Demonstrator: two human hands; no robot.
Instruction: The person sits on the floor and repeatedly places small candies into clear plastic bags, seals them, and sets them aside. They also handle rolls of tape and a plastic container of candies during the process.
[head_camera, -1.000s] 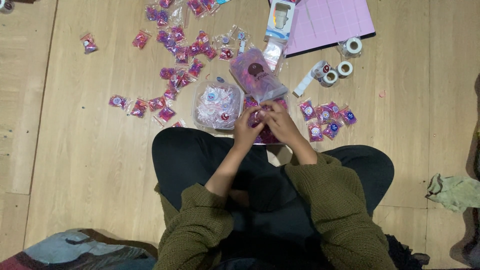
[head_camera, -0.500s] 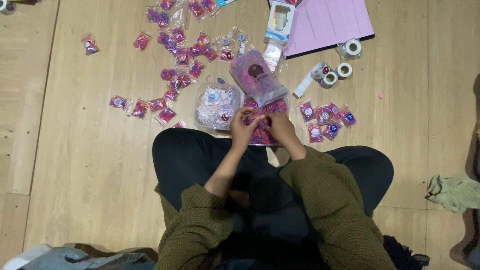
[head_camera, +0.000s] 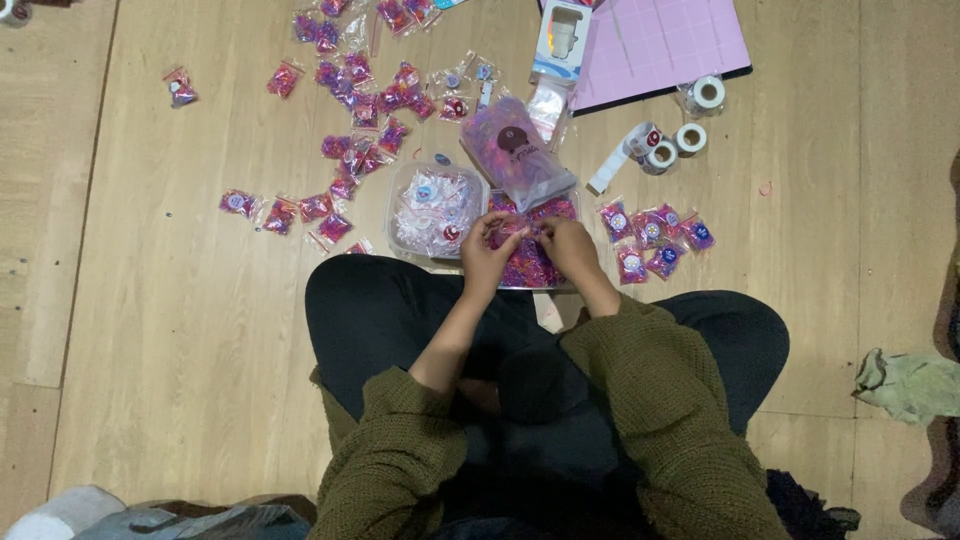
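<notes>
Barely legible — left hand (head_camera: 487, 253) and right hand (head_camera: 568, 247) both pinching one small pink packet (head_camera: 522, 233), contents unclear.

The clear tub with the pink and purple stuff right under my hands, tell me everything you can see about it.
The clear tub is a shallow, see-through plastic container lying flat on the wooden floor just ahead of the knees. It is open on top and filled with a loose heap of small pink and purple pieces, too small to tell apart. The left hand and right hand hover together over its near half, covering much of it. A large clear bag of similar pieces overlaps its far edge, and a second tub of small packets sits alongside.
</notes>
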